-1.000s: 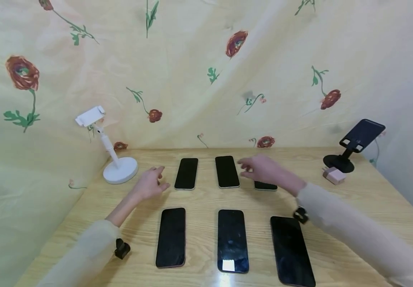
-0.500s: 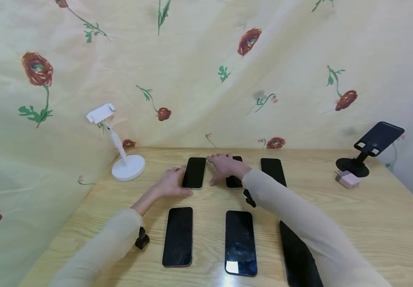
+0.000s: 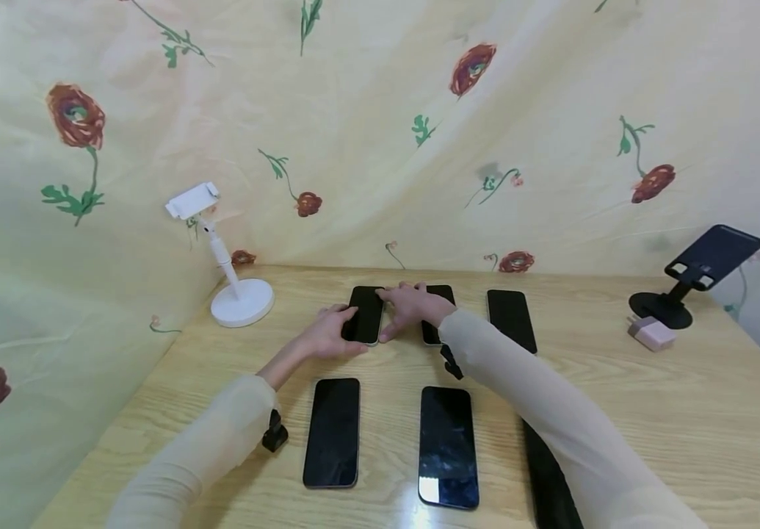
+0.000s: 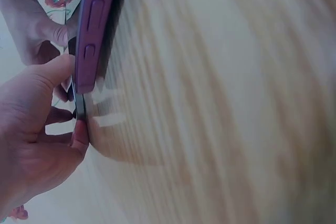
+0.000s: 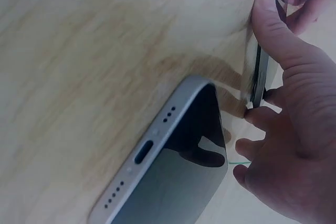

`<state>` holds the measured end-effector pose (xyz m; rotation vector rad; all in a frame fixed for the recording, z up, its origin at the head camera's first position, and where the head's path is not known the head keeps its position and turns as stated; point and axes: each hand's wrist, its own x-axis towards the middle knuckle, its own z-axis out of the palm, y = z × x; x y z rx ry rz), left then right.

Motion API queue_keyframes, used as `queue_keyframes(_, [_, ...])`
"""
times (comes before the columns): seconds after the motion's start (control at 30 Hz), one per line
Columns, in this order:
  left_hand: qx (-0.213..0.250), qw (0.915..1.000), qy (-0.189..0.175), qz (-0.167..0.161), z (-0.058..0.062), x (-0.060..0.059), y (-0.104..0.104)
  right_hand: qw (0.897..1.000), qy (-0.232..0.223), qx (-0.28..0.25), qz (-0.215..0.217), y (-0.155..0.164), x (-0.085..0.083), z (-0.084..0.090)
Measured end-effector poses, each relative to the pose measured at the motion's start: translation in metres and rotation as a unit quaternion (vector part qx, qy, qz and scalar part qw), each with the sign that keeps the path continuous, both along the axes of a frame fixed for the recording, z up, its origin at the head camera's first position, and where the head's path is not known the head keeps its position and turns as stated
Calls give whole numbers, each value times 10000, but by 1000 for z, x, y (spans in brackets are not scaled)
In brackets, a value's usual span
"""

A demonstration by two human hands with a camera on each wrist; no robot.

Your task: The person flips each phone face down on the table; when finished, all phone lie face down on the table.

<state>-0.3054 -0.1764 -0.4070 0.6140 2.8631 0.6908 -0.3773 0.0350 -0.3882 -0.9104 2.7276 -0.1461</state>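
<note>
A black-screened smartphone [image 3: 366,312] lies at the back left of the table, held between both hands. My left hand [image 3: 330,334] grips its left edge, thumb at the near corner and fingers farther up. On the opposite side, my right hand [image 3: 409,307] holds the right edge, its fingers toward the far corner and its thumb near the front. In the left wrist view, the left hand [image 4: 39,124] pinches the thin phone edge [image 4: 80,107]. In the right wrist view, the right hand [image 5: 294,87] has thumb and fingertips along the phone's side [image 5: 258,77].
Beneath the right wrist lies a second back-row phone [image 3: 442,294]; a third [image 3: 512,319] is to its right. Nearer lie phones at left [image 3: 332,433], middle [image 3: 448,448] and right [image 3: 548,477], partly under the sleeve. A white stand [image 3: 242,303], black stand [image 3: 660,310] and pink charger [image 3: 653,334] flank them.
My right hand has moved left from beside the back-right phone to the back-left phone's right edge. My left hand has moved right onto its left edge. The head view has turned slightly left.
</note>
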Motion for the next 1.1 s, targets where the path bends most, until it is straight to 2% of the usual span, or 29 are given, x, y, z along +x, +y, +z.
queue_keyframes(0.3, [-162, 9997, 169, 42, -3, 1, 4, 9996, 33, -257, 69, 2, 1, -6])
queue_keyframes(0.57, [-59, 9999, 106, 59, -1, 3, 4, 9985, -16, -545, 68, 4, 1, -9])
queue_keyframes(0.97, [138, 9996, 224, -50, 0, 1, 2, 9963, 5, -852, 132, 7, -2, -3])
queue_keyframes(1.1, [174, 9995, 228, -123, -2, 1, 0, 9937, -146, -1102, 119, 7, 1, 0])
